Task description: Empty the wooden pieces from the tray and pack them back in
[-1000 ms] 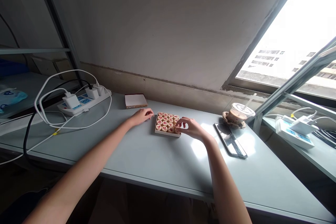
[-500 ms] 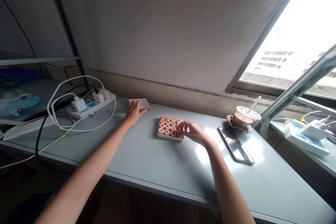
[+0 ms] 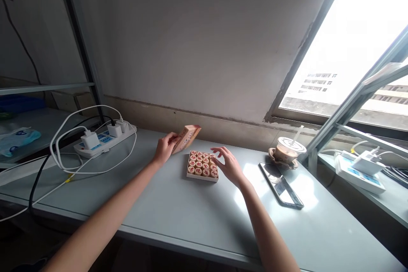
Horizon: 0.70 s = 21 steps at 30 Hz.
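Note:
My left hand (image 3: 165, 148) grips a printed, tan box lid (image 3: 186, 139) by its left side, holding it tilted up off the desk. Just in front and to the right of the lid sits a shallow white box tray (image 3: 201, 178) filled with round wooden pieces (image 3: 199, 164) that carry red characters. At the tray's right edge hovers my right hand (image 3: 230, 163), its fingers spread and curved over the rightmost pieces, with nothing seen between thumb and fingers.
On the grey desk (image 3: 172, 208), a phone (image 3: 281, 186) and a lidded drink cup (image 3: 288, 149) in a brown holder stand at the right. A power strip (image 3: 106, 138) with white chargers and looping cables lies at the left. Behind runs a wall.
My left hand has taken hold of the lid, which lay flat at the back, and raised it toward the tray. The fingers of my right hand have opened and come off the corner piece.

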Each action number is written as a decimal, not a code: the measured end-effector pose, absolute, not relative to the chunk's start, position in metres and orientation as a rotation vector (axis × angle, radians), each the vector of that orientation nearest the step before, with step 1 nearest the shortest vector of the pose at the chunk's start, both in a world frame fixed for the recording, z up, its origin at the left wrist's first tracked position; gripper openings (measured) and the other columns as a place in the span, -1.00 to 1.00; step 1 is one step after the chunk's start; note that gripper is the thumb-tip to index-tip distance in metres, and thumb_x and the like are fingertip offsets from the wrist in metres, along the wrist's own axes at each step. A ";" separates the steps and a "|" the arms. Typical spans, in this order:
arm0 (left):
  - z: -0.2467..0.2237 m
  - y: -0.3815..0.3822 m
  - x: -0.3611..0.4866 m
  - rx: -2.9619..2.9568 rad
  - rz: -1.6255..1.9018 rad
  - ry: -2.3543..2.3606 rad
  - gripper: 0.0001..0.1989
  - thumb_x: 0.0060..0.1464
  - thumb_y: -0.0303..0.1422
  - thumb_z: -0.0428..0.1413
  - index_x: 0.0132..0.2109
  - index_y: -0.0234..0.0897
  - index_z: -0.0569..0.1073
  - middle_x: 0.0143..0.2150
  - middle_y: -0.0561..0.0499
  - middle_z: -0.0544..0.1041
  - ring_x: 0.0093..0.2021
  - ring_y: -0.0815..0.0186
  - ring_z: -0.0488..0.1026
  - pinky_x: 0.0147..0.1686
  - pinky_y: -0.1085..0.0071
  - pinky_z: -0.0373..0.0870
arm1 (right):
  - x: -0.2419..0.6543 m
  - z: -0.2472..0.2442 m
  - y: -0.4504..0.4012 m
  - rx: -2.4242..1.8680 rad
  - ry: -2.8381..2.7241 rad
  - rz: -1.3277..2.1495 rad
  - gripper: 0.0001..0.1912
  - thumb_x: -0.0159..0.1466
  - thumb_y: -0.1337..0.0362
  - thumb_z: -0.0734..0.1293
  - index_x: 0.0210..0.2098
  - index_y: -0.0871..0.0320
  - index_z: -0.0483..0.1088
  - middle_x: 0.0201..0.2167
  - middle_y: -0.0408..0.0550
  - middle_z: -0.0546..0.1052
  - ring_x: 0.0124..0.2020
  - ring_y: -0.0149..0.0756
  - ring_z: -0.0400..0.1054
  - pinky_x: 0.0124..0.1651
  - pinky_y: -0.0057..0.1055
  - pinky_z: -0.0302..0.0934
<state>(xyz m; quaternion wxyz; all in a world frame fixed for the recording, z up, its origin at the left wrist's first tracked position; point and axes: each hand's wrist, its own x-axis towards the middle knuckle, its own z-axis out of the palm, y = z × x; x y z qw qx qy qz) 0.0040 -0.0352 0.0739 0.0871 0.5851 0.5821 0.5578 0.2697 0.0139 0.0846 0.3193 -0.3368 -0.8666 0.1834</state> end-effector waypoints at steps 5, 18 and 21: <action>0.078 -0.039 0.023 1.286 1.662 1.111 -0.67 -0.05 -0.08 0.11 -0.36 -0.30 0.37 -0.47 0.07 0.40 -0.48 0.41 0.32 -0.50 0.53 0.23 | 0.260 0.081 0.011 -0.898 -2.065 0.882 -0.43 0.26 -0.01 0.10 0.20 0.05 0.01 0.01 0.01 0.36 -0.10 -0.25 0.31 -0.11 -0.29 0.24; 0.064 -0.040 0.042 1.439 1.305 1.209 -0.61 0.04 -0.01 -0.02 -0.42 -0.28 0.23 -0.51 0.12 0.27 -0.55 0.46 0.22 -0.58 0.54 0.11 | 0.260 0.077 0.019 -1.226 -1.879 1.062 -0.35 0.19 -0.09 0.15 0.18 0.06 0.06 -0.21 -0.02 0.52 -0.27 -0.21 0.43 -0.22 -0.31 0.29; 0.058 -0.038 0.037 1.568 1.230 1.391 -0.60 0.05 -0.01 -0.05 -0.47 -0.27 0.20 -0.53 0.12 0.25 -0.53 0.42 0.20 -0.54 0.51 0.11 | 0.260 0.072 0.021 -1.366 -2.040 0.918 -0.36 0.22 -0.13 0.07 0.19 0.04 0.07 -0.24 -0.03 0.53 -0.31 -0.20 0.43 -0.25 -0.31 0.26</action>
